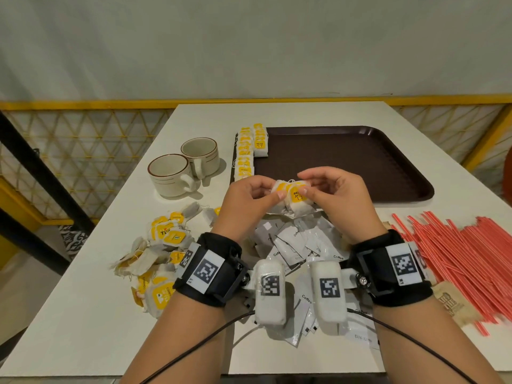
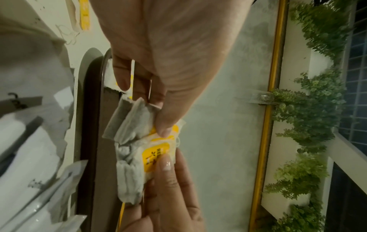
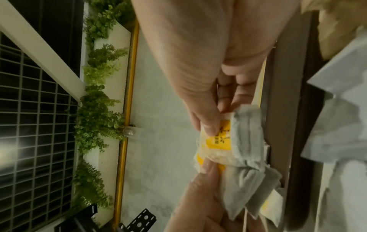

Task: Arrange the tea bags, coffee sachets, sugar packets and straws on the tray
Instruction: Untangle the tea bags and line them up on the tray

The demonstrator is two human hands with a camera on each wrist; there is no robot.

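Note:
Both hands hold a small bunch of white tea bags (image 1: 293, 200) with yellow tags just above the near edge of the dark brown tray (image 1: 360, 162). My left hand (image 1: 273, 194) pinches the bunch from the left, thumb on a yellow tag (image 2: 158, 138). My right hand (image 1: 306, 187) pinches it from the right, thumb on the tag (image 3: 220, 138). Rows of tea bags (image 1: 249, 151) lie along the tray's left side. Loose tea bags (image 1: 160, 250) are piled at the left, white coffee sachets (image 1: 299, 239) under my wrists, red straws (image 1: 457, 253) and brown sugar packets (image 1: 454, 303) at the right.
Two cream cups (image 1: 171, 174) (image 1: 201, 155) stand left of the tray. The white table (image 1: 83, 314) ends at a yellow railing (image 1: 83, 105) and a wall behind. Most of the tray's surface is bare.

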